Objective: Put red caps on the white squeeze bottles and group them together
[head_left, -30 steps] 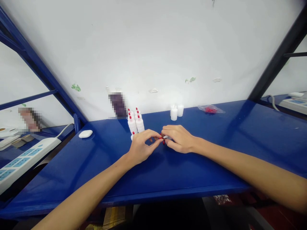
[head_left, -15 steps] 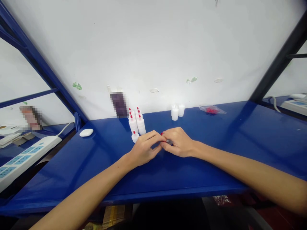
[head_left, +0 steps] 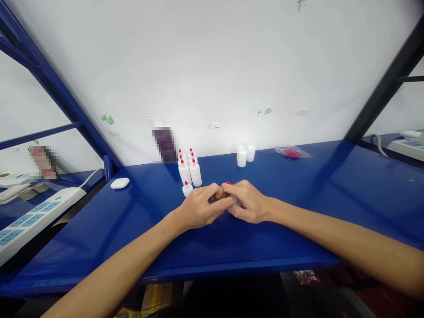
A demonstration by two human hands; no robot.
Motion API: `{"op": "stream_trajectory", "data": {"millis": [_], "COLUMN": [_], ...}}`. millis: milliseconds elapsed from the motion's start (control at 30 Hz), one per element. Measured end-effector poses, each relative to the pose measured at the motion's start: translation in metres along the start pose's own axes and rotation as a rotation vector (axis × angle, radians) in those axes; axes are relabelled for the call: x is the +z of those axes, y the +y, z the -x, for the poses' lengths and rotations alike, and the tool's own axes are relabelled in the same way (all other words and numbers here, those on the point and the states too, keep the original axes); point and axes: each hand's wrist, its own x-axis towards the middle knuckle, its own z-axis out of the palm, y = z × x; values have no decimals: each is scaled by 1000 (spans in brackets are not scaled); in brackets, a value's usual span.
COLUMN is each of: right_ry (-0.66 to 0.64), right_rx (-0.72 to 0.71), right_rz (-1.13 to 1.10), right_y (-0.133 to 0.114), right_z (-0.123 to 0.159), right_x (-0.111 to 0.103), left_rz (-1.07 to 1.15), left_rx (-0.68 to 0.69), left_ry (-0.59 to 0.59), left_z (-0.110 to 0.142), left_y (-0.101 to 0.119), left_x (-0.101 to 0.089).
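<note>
My left hand (head_left: 203, 205) and my right hand (head_left: 247, 201) meet over the blue table, fingers curled round one small squeeze bottle (head_left: 236, 201). Most of it is hidden; a greyish part of its body shows by my right palm. Its red tip (head_left: 228, 183) pokes out above the fingertips. Just left of my left hand stands a white bottle (head_left: 187, 190) with a red tip. Behind it, several more red-tipped bottles (head_left: 190, 170) stand upright in two rows.
White bottles without red tips (head_left: 241, 157) stand near the wall. A clear bag of red tips (head_left: 293, 153) lies to their right. A white earbud case (head_left: 119, 183) is at the left, and a power strip (head_left: 36, 216) lies beyond the table's left edge.
My hands have drawn slightly closer, and their fingers have shifted on the bottle. The red tip shows a little more. The standing bottles have stayed in place.
</note>
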Motion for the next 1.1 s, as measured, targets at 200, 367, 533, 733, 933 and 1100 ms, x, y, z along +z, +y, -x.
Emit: {"op": "stream_trajectory", "data": {"millis": [200, 367, 533, 733, 933, 1100], "right_ry": [67, -64, -254, -347, -288, -153], "right_rx": [114, 179, 155, 113, 172, 211], "right_rz": [122, 300, 436, 434, 248, 190], "right_y": [10, 21, 20, 19, 22, 23], "right_z": [-1, -3, -3, -2, -5, -5], "right_x": [-9, -19, -25, -20, -17, -22], "left_rz": [-86, -194, -121, -132, -144, -51], "left_rx": [-80, -326, -427, -463, -249, -90], "left_ry": [1, -108, -333, -376, -49, -227], "left_z": [12, 29, 34, 35, 24, 7], "left_y": [-41, -78, -84, -83, -60, -23], "left_x": [-27, -59, -58, -52, -44, -14]}}
